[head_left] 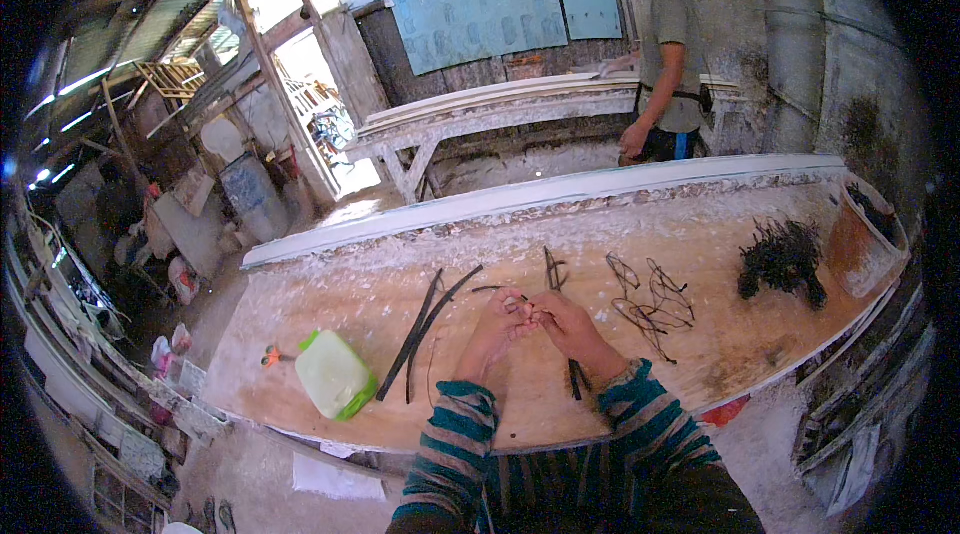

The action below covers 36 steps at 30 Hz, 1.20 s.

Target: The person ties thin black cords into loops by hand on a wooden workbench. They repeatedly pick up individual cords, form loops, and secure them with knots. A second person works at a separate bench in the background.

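Note:
Over the middle of the wooden table (300, 324), my left hand (494, 332) and my right hand (574, 326) meet at the fingertips. Both are closed in a pinch, and what lies between the fingers is too small to make out. Left of my left hand lie long black strips (425, 329), slightly curved. A bundle of thin black strips (553, 269) lies just beyond my right hand, and a short black piece (578, 380) shows beside my right wrist. Thin black cord loops (655, 304) are spread out to the right.
A pale container with green edges (333, 375) and orange-handled scissors (271, 356) sit at the left. A dark tangled bunch (783, 262) lies near a worn bucket (868, 244) at the right. Along the far edge runs a white board (540, 206). Behind it, a person (668, 49) stands at another bench (500, 104).

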Motion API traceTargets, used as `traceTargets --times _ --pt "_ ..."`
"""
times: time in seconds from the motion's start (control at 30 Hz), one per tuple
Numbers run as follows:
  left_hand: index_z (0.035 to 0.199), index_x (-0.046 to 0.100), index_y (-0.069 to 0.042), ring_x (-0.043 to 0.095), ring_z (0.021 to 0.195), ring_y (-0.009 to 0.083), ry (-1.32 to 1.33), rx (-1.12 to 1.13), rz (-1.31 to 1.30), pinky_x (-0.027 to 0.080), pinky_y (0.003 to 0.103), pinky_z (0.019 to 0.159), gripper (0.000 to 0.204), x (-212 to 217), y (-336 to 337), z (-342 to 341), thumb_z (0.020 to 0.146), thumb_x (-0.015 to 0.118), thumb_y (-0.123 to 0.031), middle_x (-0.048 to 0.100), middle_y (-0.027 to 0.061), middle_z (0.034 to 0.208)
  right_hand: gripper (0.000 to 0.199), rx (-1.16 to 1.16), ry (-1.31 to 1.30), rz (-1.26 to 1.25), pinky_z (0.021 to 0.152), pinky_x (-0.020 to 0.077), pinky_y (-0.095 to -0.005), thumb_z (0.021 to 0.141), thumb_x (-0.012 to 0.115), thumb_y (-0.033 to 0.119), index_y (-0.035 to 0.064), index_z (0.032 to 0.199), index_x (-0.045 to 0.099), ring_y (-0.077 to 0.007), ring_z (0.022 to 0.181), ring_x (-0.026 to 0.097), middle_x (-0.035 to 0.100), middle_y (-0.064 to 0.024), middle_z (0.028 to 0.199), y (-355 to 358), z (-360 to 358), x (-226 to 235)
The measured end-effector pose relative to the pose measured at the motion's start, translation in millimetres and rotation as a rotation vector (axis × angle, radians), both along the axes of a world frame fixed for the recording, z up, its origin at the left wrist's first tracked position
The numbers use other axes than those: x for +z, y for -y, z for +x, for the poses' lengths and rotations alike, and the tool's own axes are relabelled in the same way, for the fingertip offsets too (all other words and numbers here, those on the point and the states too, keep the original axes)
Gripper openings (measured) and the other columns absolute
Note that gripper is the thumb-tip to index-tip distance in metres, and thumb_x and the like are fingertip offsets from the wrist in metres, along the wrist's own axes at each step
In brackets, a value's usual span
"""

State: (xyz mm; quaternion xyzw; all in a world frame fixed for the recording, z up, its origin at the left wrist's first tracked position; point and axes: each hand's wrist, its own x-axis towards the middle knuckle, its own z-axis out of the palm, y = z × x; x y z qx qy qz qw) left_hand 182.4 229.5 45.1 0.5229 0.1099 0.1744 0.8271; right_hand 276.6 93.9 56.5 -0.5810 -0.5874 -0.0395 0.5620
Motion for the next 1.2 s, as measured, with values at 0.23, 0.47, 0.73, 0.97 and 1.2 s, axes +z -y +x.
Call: traceTargets --times 0.23,0.47,0.73,0.97,1.2 --pt "0.105 0.044 -0.011 0.059 0.087 0.0195 0.104 0.000 0.025 0.052 0.030 0.068 0.031 -3 2 4 0.079 0.060 -0.005 0.058 0.0071 0.095 0.007 -0.181 0.069 -0.009 0.062 0.0439 -0.0339 0.080 0.054 0.005 0.0021 0.086 0.053 -0.0302 0.073 0.054 0.052 -0.0133 0.079 3 2 7" --pt "0.093 0.047 -0.011 0.059 0.077 0.0105 0.107 0.062 0.046 0.052 0.024 0.063 0.022 4 10 6 0.079 0.060 -0.001 0.058 0.0017 0.085 0.007 -0.122 -0.227 0.038 0.062 0.0449 -0.0342 0.082 0.055 0.009 0.0029 0.083 0.052 -0.0253 0.070 0.056 0.055 -0.0115 0.076 -4 3 -8" --pt "0.088 0.048 -0.007 0.057 0.076 0.0117 0.221 0.249 0.459 0.049 0.024 0.067 0.017 -1 21 11 0.079 0.058 0.003 0.056 0.0032 0.085 0.005 0.192 -0.938 -0.013 0.061 0.0457 -0.0234 0.085 0.054 0.009 0.0037 0.085 0.053 -0.0087 0.064 0.051 0.055 -0.0020 0.074 -10 6 -6" --pt "0.082 0.047 -0.006 0.055 0.080 0.0113 0.192 0.310 0.540 0.048 0.025 0.069 0.019 3 34 8 0.075 0.060 0.006 0.054 0.0042 0.087 0.005 0.502 -1.373 -0.061 0.068 0.0495 -0.0253 0.084 0.055 0.009 0.0050 0.086 0.056 -0.0107 0.068 0.056 0.058 -0.0029 0.076 0 16 -5" --pt "0.081 0.048 -0.004 0.054 0.081 0.0112 0.196 0.329 0.810 0.048 0.025 0.070 0.019 5 38 5 0.072 0.060 0.007 0.054 0.0044 0.086 0.005 0.667 -1.443 -0.098 0.067 0.0505 -0.0260 0.084 0.056 0.009 0.0048 0.086 0.056 -0.0113 0.066 0.057 0.058 -0.0019 0.074 0 23 -9"
